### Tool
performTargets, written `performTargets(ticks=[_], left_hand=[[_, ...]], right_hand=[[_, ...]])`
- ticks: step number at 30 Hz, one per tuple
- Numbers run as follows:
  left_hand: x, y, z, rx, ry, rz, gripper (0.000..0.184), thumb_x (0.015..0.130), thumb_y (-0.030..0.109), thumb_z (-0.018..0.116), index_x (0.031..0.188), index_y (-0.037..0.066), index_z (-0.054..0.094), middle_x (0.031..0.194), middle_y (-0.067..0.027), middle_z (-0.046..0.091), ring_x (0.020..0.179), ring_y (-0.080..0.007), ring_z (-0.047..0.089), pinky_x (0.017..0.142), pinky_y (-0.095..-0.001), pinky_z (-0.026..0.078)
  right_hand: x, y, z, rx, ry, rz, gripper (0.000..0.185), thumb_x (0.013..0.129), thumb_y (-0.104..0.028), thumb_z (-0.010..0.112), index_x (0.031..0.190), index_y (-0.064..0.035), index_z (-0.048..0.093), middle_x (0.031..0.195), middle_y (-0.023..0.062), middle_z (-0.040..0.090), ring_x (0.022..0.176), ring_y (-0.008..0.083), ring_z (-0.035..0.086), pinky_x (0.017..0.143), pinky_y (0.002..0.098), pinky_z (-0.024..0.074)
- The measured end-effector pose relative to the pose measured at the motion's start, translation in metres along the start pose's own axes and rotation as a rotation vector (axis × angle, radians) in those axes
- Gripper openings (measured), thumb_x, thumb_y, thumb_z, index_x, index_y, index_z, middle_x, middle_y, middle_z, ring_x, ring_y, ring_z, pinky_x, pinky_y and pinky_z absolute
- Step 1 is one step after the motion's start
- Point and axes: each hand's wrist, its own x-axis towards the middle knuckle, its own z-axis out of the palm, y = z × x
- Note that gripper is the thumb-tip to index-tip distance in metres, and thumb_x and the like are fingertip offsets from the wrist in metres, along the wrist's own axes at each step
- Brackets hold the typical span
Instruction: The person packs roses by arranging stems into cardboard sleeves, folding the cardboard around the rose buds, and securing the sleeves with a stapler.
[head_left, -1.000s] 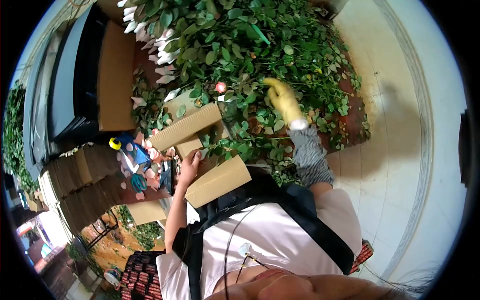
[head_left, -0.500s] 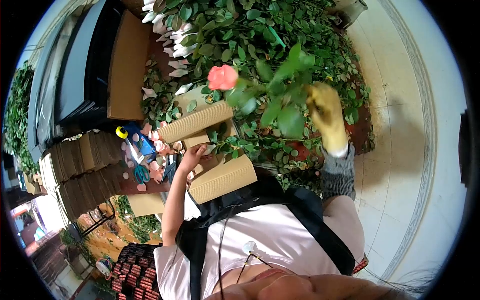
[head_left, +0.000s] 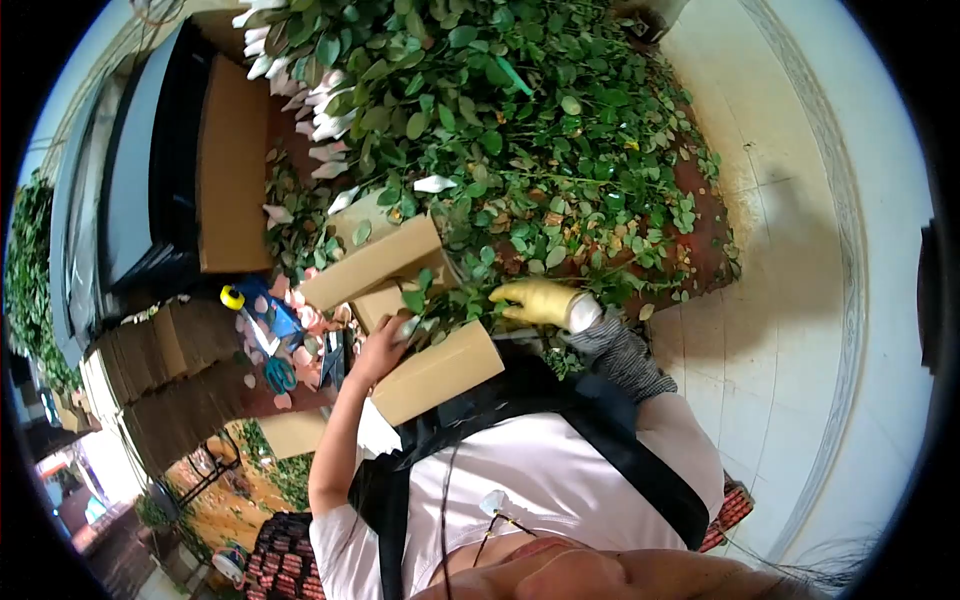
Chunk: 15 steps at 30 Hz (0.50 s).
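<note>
Roughly crosswise, rightward: leafy stems (head_left: 458,302)

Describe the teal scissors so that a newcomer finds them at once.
Find the stacked brown cardboard at picture left. Right of it, pink petals litter a red tabletop. Among them lie the scissors, their teal loops unlike the black object alongside.

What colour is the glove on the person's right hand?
Yellow; the glove shows best in the head view, the only view here.
</note>
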Motion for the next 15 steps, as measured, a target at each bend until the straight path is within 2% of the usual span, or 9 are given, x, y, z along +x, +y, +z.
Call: performTargets(ticks=[1,3,5,6,9,10,11,13,15], left_hand=[[-0.005,0.000,0.000,-0.037,0.035,0.001,0.046,0.088,0.011,0.067,0.132,0.010,0.054,0.126,-0.0194,0.056,0.113,-0.0433,0.057,0.094,-0.0426,0.049],[-0.008,0.008,-0.006,-0.046,0.068,0.052,0.048,0.089,0.010,0.067,0.135,0.011,0.053,0.127,-0.0202,0.055,0.113,-0.0440,0.057,0.094,-0.0430,0.049],[-0.008,0.020,-0.018,-0.126,-0.003,0.012,0.050,0.089,0.008,0.065,0.137,0.011,0.052,0.130,-0.0202,0.053,0.115,-0.0435,0.055,0.095,-0.0437,0.048],[-0.004,0.013,-0.023,0.088,-0.030,0.203,0.053,0.087,0.005,0.065,0.138,0.012,0.053,0.132,-0.0199,0.051,0.117,-0.0421,0.054,0.096,-0.0433,0.048],[0.002,0.004,-0.035,0.896,-0.077,0.379,0.039,0.091,0.020,0.061,0.129,0.018,0.062,0.135,-0.0135,0.051,0.123,-0.0319,0.050,0.104,-0.0457,0.042],[0.006,-0.012,-0.030,0.988,-0.019,0.373,0.032,0.093,0.028,0.058,0.122,0.020,0.066,0.134,-0.0105,0.051,0.123,-0.0292,0.049,0.106,-0.0469,0.039],[0.009,-0.011,-0.035,0.965,-0.041,0.425,0.029,0.090,0.029,0.063,0.116,0.018,0.068,0.131,-0.0101,0.053,0.119,-0.0292,0.050,0.105,-0.0458,0.040],[0.018,0.003,-0.042,0.775,-0.120,0.337,0.031,0.082,0.029,0.073,0.109,0.014,0.071,0.131,-0.0131,0.053,0.117,-0.0331,0.051,0.100,-0.0456,0.043],[0.020,0.011,-0.037,0.551,-0.064,0.309,0.029,0.080,0.026,0.074,0.105,0.011,0.072,0.125,-0.0145,0.054,0.112,-0.0349,0.053,0.095,-0.0453,0.046]], right_hand=[[-0.003,-0.010,-0.030,0.145,0.054,-0.011,0.038,0.093,-0.026,0.066,0.130,-0.0149,0.062,0.125,0.0110,0.067,0.110,0.0272,0.065,0.094,0.0422,0.0535],[0.004,-0.021,-0.087,0.284,0.186,0.218,0.043,0.095,-0.021,0.064,0.136,-0.0140,0.056,0.133,0.0147,0.061,0.113,0.0306,0.064,0.100,0.0414,0.0508],[0.026,0.004,-0.102,0.232,0.561,0.185,0.043,0.096,-0.017,0.061,0.139,-0.0142,0.053,0.138,0.0153,0.058,0.117,0.0305,0.062,0.102,0.0425,0.0495],[0.042,0.035,-0.102,-0.084,0.649,0.270,0.044,0.095,-0.014,0.060,0.139,-0.0141,0.053,0.140,0.0143,0.056,0.121,0.0295,0.060,0.102,0.0429,0.0491],[0.065,0.097,-0.094,-0.937,0.745,0.458,0.044,0.091,-0.010,0.060,0.135,-0.0113,0.056,0.134,0.0132,0.061,0.121,0.0296,0.061,0.099,0.0440,0.0505],[0.070,0.128,-0.087,-0.888,0.739,0.386,0.034,0.088,-0.010,0.059,0.122,-0.0101,0.065,0.122,0.0131,0.068,0.113,0.0301,0.064,0.096,0.0414,0.0516],[0.077,0.158,-0.087,-0.755,0.738,0.327,0.023,0.088,-0.011,0.058,0.107,-0.0096,0.071,0.109,0.0118,0.072,0.101,0.0294,0.068,0.089,0.0391,0.0539],[0.076,0.125,-0.117,-0.684,0.678,0.536,0.021,0.086,-0.010,0.059,0.102,-0.0093,0.073,0.102,0.0126,0.073,0.093,0.0279,0.070,0.081,0.0380,0.0556],[0.048,0.105,-0.141,-0.636,1.011,0.360,0.024,0.083,-0.003,0.060,0.105,-0.0064,0.071,0.096,0.0145,0.072,0.084,0.0295,0.070,0.076,0.0399,0.0561]])
